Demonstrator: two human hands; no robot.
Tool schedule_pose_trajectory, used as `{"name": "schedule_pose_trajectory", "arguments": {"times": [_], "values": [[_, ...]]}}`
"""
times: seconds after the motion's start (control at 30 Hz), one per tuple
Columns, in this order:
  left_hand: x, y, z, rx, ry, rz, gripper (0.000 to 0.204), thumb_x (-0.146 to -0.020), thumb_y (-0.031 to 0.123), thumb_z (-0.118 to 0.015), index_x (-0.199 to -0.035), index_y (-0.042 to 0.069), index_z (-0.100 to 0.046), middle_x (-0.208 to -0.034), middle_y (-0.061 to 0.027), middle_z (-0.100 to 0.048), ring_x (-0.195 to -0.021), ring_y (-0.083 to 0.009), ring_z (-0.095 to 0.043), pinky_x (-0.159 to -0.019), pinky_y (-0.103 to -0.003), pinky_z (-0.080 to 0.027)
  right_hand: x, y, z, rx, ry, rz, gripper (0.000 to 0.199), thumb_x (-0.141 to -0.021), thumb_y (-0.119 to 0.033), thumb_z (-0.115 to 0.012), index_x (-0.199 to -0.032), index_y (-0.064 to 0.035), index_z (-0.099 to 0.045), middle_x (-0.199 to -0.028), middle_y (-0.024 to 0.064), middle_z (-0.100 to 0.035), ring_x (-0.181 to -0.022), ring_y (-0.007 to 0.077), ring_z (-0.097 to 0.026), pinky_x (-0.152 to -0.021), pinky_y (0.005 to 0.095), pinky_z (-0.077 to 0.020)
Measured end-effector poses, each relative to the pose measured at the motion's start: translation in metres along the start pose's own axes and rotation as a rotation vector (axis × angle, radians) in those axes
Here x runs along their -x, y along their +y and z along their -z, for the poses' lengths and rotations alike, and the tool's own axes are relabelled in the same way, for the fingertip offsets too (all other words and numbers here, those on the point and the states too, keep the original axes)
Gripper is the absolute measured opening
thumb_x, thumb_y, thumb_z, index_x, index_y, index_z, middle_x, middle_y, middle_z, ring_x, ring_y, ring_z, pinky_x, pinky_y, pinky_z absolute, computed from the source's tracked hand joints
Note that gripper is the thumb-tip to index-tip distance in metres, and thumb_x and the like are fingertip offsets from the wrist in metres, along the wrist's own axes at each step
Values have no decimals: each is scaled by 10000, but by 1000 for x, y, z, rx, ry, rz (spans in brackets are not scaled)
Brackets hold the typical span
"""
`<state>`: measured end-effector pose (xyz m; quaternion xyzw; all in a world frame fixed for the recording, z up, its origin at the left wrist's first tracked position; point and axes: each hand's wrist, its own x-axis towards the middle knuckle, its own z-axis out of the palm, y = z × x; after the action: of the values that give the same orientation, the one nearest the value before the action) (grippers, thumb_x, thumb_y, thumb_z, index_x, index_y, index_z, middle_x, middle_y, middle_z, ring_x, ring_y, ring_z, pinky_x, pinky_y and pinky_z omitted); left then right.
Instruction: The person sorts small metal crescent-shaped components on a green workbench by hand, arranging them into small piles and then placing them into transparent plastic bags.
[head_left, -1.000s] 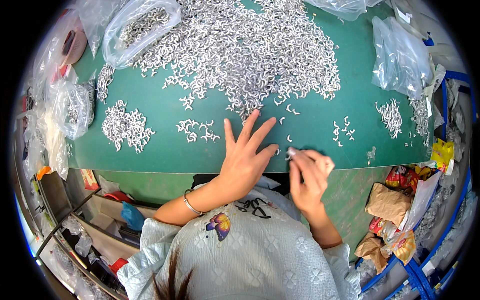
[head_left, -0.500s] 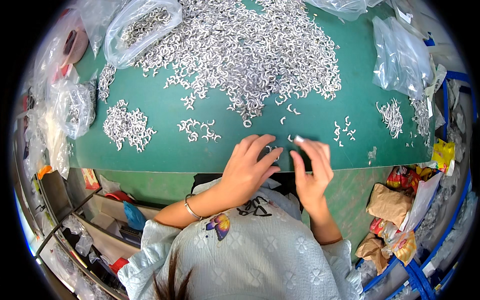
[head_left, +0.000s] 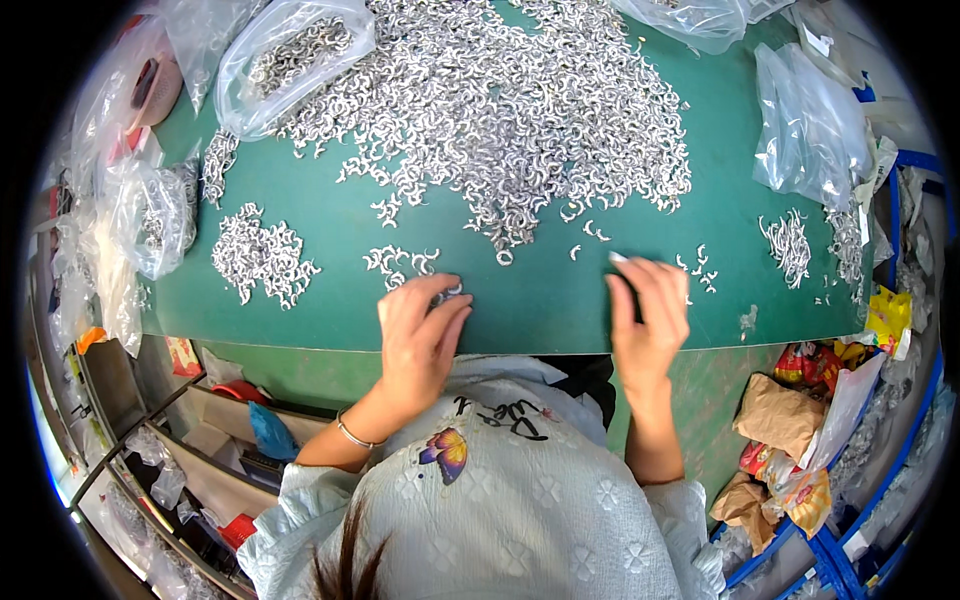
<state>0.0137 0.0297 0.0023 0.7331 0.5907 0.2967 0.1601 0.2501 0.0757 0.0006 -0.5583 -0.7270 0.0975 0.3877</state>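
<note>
Small silver crescent-shaped pieces, metallic in look, cover much of the green table in one large heap (head_left: 520,130). Near the front edge, my left hand (head_left: 420,335) is bent palm-down, with a few curved pieces (head_left: 452,292) between its fingertips at the tabletop. Just beyond these fingers lies a small loose group (head_left: 392,262) of crescents. My right hand (head_left: 652,320) hovers over the table farther right, thumb and forefinger apart, with no piece visible between them. Beside its outer fingers is a scattered little group (head_left: 704,270). A single crescent (head_left: 575,252) lies between the hands, farther back.
A medium pile (head_left: 262,258) sits at the left, and a pile of thinner slivers (head_left: 787,248) at the right. Clear plastic bags (head_left: 812,130) lie at the right rear; an open bag of pieces (head_left: 290,75) stands at the left rear. Paper packages (head_left: 780,412) are below the right edge.
My left hand has moved left with pieces at its fingertips, towards the small left group. My right hand has shifted slightly right, towards the scattered right group. The gap between the hands has widened.
</note>
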Motion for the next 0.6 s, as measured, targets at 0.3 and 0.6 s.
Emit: {"name": "schedule_pose_trajectory", "arguments": {"times": [0.3, 0.6], "values": [[0, -6, -1, -11, 92, 111, 276, -725, -18, -731, -979, 76, -681, -1149, -85, -588, -1074, -292, -539, -914, -395, -359, 6, 7, -9, -6, -61, 42, 274, -709, 117, -673, -948, -18, -686, -911, 92, -634, -856, 283, -590, -752, 365, -457], [-17, -4, 0, -21, 42, 29, 258, -762, 10, -709, -1012, 65, -674, -1223, -104, -557, -1173, -319, -492, -998, -453, -308, -18, 4, 2, 164, -18, 18, 280, -776, 3, -700, -1053, -34, -680, -1023, 88, -667, -992, 285, -589, -885, 391, -419]]}}
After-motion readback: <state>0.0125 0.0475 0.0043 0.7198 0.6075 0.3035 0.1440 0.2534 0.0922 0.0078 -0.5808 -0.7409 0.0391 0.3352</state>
